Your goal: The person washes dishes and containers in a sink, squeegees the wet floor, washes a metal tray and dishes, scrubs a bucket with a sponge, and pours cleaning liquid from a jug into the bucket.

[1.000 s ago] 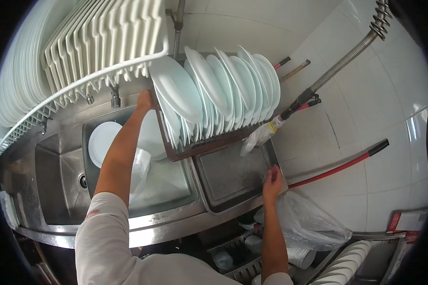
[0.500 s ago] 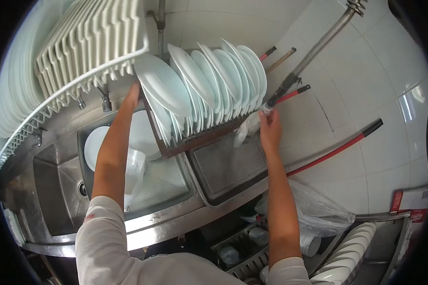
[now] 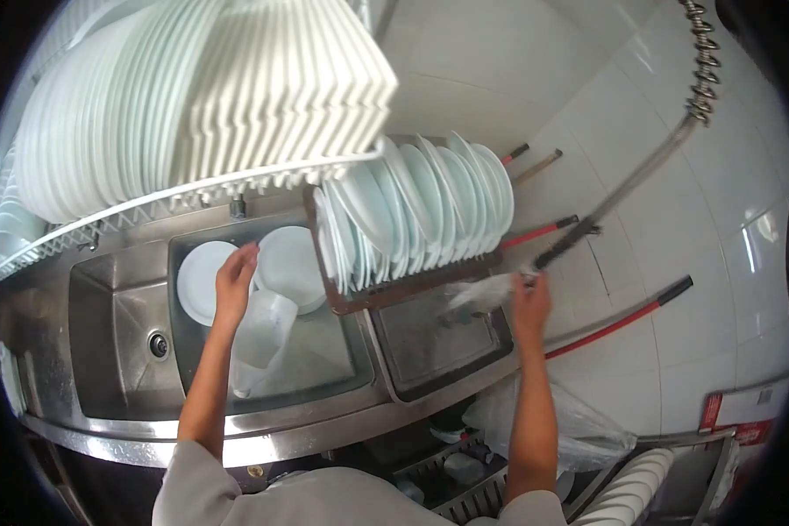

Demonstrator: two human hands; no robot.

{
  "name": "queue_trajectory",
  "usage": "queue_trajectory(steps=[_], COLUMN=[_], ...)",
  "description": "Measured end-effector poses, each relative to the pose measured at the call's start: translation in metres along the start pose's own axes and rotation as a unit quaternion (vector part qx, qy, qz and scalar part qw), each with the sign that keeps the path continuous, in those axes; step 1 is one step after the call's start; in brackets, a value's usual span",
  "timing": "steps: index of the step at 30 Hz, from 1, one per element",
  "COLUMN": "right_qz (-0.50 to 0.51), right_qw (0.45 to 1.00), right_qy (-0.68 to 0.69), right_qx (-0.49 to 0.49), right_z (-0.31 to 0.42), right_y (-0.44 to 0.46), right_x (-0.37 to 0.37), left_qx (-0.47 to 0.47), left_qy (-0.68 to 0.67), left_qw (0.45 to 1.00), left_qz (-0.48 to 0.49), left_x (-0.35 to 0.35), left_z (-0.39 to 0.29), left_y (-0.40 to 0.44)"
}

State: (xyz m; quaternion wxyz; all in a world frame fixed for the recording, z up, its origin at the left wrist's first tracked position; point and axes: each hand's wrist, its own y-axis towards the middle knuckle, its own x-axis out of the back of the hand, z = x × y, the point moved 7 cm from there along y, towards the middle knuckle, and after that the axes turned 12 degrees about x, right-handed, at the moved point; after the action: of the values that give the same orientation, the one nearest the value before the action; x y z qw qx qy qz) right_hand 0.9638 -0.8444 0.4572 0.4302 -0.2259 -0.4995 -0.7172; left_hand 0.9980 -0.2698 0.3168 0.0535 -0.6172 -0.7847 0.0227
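My right hand is closed around the handle of a spray hose. A whitish blur, perhaps water spray or plastic, extends left from its nozzle. My left hand is raised above the filled sink, holding nothing, its fingers loosely extended. Below it, two white plates and a translucent plastic jug lie in the sink water. Between my hands, a brown dish rack full of upright white plates spans the back of the counter.
An overhead white wire rack carries many stacked plates. At left is a second sink basin with a drain. A shallow metal basin sits before the dish rack. Red-handled rods lean on the tiled wall; bowls stand lower right.
My left hand has come off the left side of the dish rack and now hovers over the sink. My right hand has lowered with the spray hose. The camera view has shifted.
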Motion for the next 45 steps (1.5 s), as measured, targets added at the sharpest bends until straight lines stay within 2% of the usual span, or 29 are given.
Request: queue_trajectory(steps=[2,4,6,8,12,15,19,20,22,24,27,29,30,31,34,38,39,40,43,45], right_qz=[-0.100,-0.130,-0.130,-0.155,-0.214,-0.233,-0.184,-0.178,-0.198,-0.218,-0.229,-0.207,-0.196,-0.200,-0.101,-0.057,-0.036,-0.014,0.032,0.059], right_qw=[0.988,0.986,0.979,0.959,0.954,0.966,0.976,0.962,0.949,0.920,0.853,0.841,0.835,0.851,0.835,0.832,0.830,0.829,0.830,0.828], right_qy=[-0.107,-0.100,-0.151,-0.234,-0.195,-0.070,0.081,0.185,0.231,0.316,0.466,0.496,0.510,0.481,0.541,0.551,0.555,0.558,0.556,0.557], right_qx=[0.054,0.025,0.040,0.038,0.083,0.089,0.084,0.091,0.083,0.072,0.061,0.065,0.068,0.069,0.008,-0.033,-0.036,-0.041,-0.031,-0.020], right_z=[-0.022,-0.007,0.018,0.027,0.055,0.082,0.149,0.165,0.190,0.215,0.246,0.257,0.259,0.262,0.256,0.229,0.227,0.228,0.231,0.232], right_y=[0.020,0.058,0.109,0.166,0.272,0.336,0.382,0.386,0.401,0.406,0.412,0.425,0.430,0.425,0.404,0.408,0.409,0.406,0.403,0.407], right_x=[0.036,0.084,0.125,0.153,0.171,0.143,0.066,0.041,-0.005,-0.044,-0.092,-0.127,-0.142,-0.142,-0.147,-0.176,-0.179,-0.174,-0.169,-0.168], left_qx=[0.010,0.030,0.020,0.076,0.076,0.076,0.060,0.052,0.063,0.066,0.110,0.135,0.130,0.135,0.143,0.118,0.148,0.118,0.118,0.104], left_qy=[-0.002,-0.005,0.014,-0.009,-0.001,0.010,0.027,0.052,0.099,0.140,0.172,0.205,0.169,0.183,0.190,0.233,0.170,0.099,0.128,0.089], left_qw=[1.000,0.998,0.995,0.990,0.990,0.989,0.987,0.987,0.981,0.966,0.944,0.929,0.936,0.931,0.927,0.931,0.935,0.947,0.956,0.964], left_qz=[-0.026,-0.062,-0.093,-0.118,-0.121,-0.126,-0.147,-0.144,-0.156,-0.206,-0.260,-0.279,-0.281,-0.286,-0.291,-0.256,-0.274,-0.282,-0.237,-0.227], left_x=[0.037,0.072,0.103,0.129,0.148,0.148,0.148,0.147,0.164,0.162,0.176,0.181,0.176,0.168,0.160,0.130,0.131,0.134,0.109,0.097], left_z=[-0.013,-0.015,-0.006,0.022,0.051,0.046,0.032,0.022,0.036,0.004,0.005,0.007,0.005,-0.006,-0.003,-0.020,-0.004,0.026,0.014,0.020], left_y=[-0.045,-0.086,-0.120,-0.146,-0.183,-0.198,-0.227,-0.236,-0.256,-0.281,-0.318,-0.339,-0.348,-0.353,-0.361,-0.344,-0.340,-0.332,-0.312,-0.300])
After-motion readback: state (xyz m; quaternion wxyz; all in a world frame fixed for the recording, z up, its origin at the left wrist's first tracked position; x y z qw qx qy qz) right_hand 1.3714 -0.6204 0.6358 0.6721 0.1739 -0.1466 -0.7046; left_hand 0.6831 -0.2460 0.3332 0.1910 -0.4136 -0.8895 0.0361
